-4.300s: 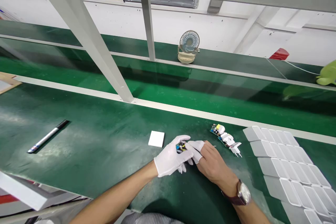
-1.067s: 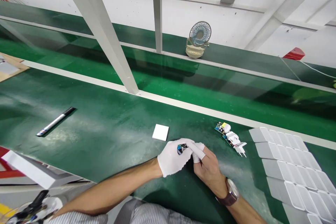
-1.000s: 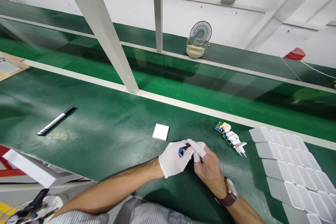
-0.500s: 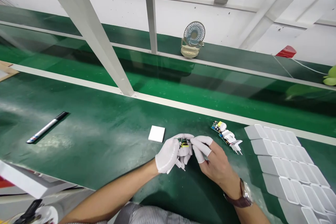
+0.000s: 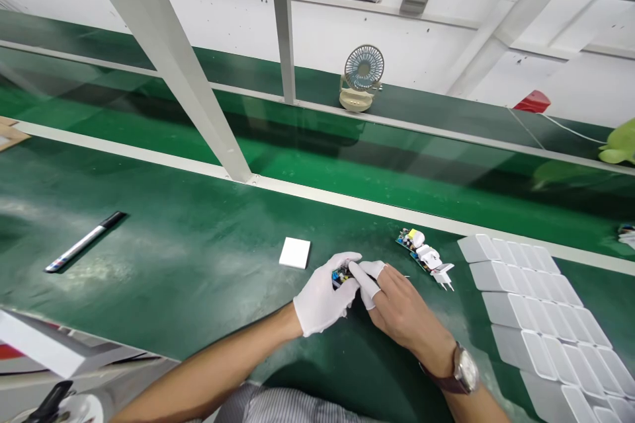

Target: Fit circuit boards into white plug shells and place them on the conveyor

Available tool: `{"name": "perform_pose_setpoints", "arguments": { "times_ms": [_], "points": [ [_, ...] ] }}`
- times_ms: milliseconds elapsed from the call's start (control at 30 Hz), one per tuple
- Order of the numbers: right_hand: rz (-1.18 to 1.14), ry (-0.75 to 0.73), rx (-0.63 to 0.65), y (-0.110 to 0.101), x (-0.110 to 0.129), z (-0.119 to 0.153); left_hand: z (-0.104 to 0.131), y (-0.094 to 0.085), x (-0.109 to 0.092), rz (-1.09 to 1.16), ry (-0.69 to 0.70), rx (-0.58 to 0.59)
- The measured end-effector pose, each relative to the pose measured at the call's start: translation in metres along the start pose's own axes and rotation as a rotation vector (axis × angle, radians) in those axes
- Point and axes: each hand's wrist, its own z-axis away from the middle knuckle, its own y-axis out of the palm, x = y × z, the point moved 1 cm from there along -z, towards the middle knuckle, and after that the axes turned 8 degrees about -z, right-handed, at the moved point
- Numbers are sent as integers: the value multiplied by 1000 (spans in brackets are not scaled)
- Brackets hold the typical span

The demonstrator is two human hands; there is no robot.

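My left hand, in a white glove, is wrapped round a small circuit board with coloured components. My right hand, with white covers on some fingers, has its fingertips against the board's right side; whether they pinch anything is hidden. Just left of the hands lies a flat white square piece. To their right, more circuit boards with white plug parts rest in a slanting row on the green table.
Rows of translucent white cases stand at the right. A marker pen lies at the left. Beyond the table's pale edge strip rises a slanted metal post. A small fan stands on the far ledge.
The circuit board has turned in my left hand, so its yellow part no longer faces up as before. The fingers of my right hand have moved left, closer over the board.
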Motion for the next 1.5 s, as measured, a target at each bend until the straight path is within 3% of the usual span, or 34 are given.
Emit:
{"name": "perform_pose_setpoints", "arguments": {
  "times_ms": [267, 600, 833, 1067, 1233, 1333, 1433, 1500],
  "points": [
    [24, 8, 70, 10, 3, 9, 0, -5, 2, -155, 80, -26],
    [-74, 46, -63, 35, 9, 18, 6, -5, 2, -209, 99, -104],
    [-255, 141, -98, 36, 9, 17, 4, -4, 2, -225, -7, -110],
    [-377, 200, -77, 39, 1, 21, 2, -1, 4, -255, 64, -125],
    [-223, 104, 7, 23, -13, 14, -4, -5, 0, -97, -62, -93],
    [-111, 72, -2, 5, -21, 15, -8, -10, -5, -114, 10, -79],
    [-34, 133, -51, -11, -28, 24, -13, -11, -6, -245, 104, -44],
    [-1, 161, -88, -18, -30, 31, -17, -10, -6, -330, 126, -86]
  ]
}}
